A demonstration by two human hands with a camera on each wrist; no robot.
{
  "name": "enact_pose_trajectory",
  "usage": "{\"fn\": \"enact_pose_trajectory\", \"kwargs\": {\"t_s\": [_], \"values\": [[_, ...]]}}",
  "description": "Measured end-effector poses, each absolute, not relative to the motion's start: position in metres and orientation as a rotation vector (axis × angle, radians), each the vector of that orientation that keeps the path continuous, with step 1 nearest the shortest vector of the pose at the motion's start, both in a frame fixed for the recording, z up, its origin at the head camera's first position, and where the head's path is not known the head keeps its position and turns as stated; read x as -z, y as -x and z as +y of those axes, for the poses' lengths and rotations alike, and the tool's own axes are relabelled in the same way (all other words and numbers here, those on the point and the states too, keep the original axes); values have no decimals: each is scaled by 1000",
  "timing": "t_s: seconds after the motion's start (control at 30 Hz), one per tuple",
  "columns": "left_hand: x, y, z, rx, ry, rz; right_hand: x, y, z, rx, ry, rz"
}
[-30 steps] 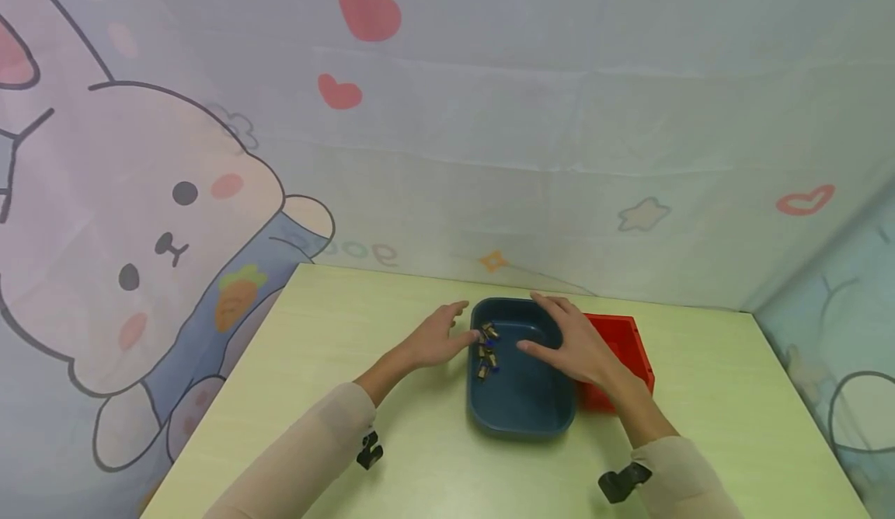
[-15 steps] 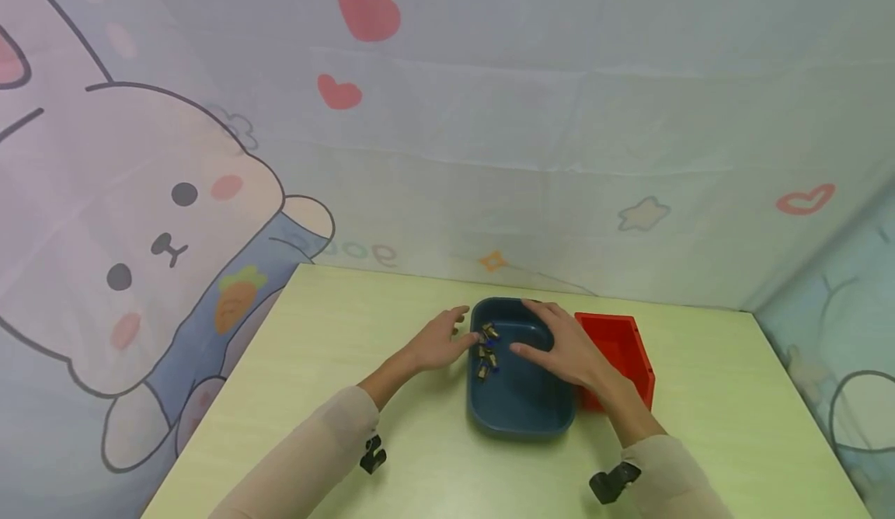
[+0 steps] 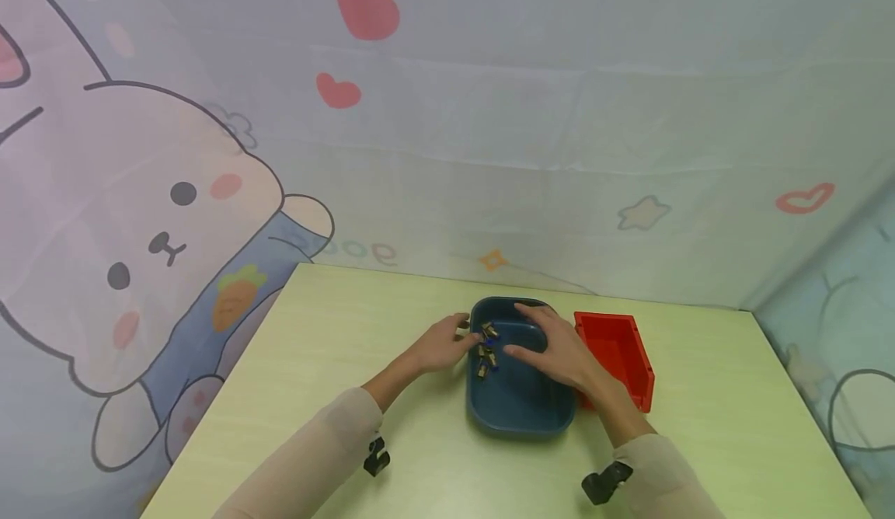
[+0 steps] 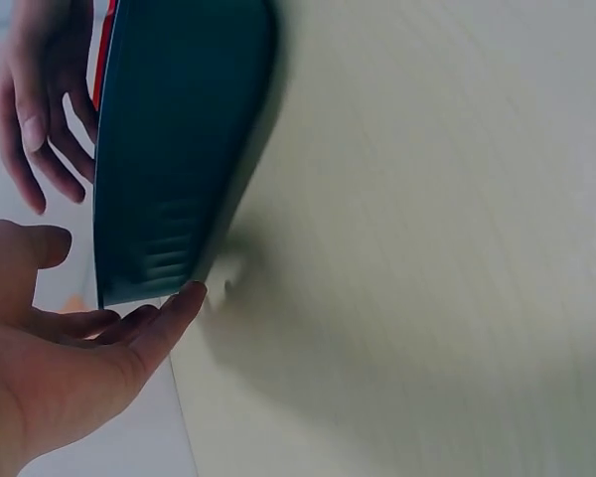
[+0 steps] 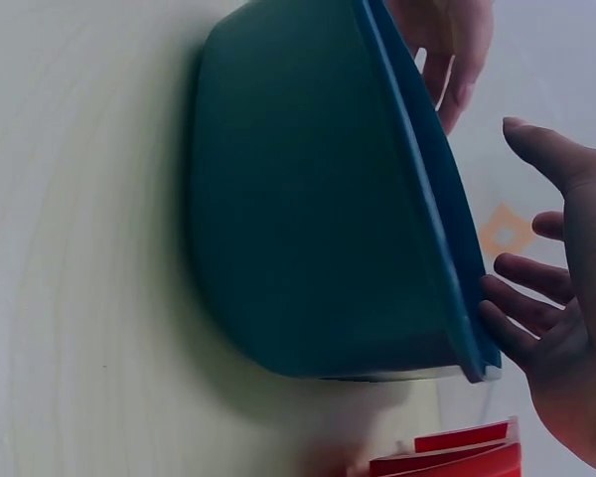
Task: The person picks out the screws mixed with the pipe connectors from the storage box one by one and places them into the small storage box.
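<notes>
A dark blue plastic basin [image 3: 520, 410] stands on the table, with several small brass-coloured pieces with blue parts [image 3: 492, 357] lying along its left side. My left hand [image 3: 440, 344] is at the basin's left rim, thumb above the edge. In the left wrist view its fingers [image 4: 179, 313] lie against the outside of the wall, and the thumb is clear of it. Over the right half of the basin hovers my right hand [image 3: 562, 356], fingers spread and nothing in them. The right wrist view shows its lower fingers close to the rim; whether they touch is unclear.
Right against the basin's right side sits a red open-topped bin [image 3: 618, 348], partly covered by my right forearm. The pale table [image 3: 713, 426] meets a hanging cloth backdrop with cartoon prints at its far edge.
My right hand has shifted left, from above the basin's right rim to further over its inside, uncovering more of the red bin. The left hand has barely moved.
</notes>
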State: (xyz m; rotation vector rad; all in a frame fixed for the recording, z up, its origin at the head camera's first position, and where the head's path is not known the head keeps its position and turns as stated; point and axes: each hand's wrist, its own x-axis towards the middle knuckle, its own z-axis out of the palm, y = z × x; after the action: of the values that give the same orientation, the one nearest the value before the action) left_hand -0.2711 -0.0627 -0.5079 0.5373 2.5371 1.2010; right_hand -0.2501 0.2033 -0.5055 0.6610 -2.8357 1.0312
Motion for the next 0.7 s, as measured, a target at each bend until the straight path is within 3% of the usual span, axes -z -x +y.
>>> {"fn": "enact_pose_trajectory", "kwargs": {"t_s": [0.7], "values": [[511,266,-56,-1425,-398,2371,517,254,188,-1111,-703,-2775]]}}
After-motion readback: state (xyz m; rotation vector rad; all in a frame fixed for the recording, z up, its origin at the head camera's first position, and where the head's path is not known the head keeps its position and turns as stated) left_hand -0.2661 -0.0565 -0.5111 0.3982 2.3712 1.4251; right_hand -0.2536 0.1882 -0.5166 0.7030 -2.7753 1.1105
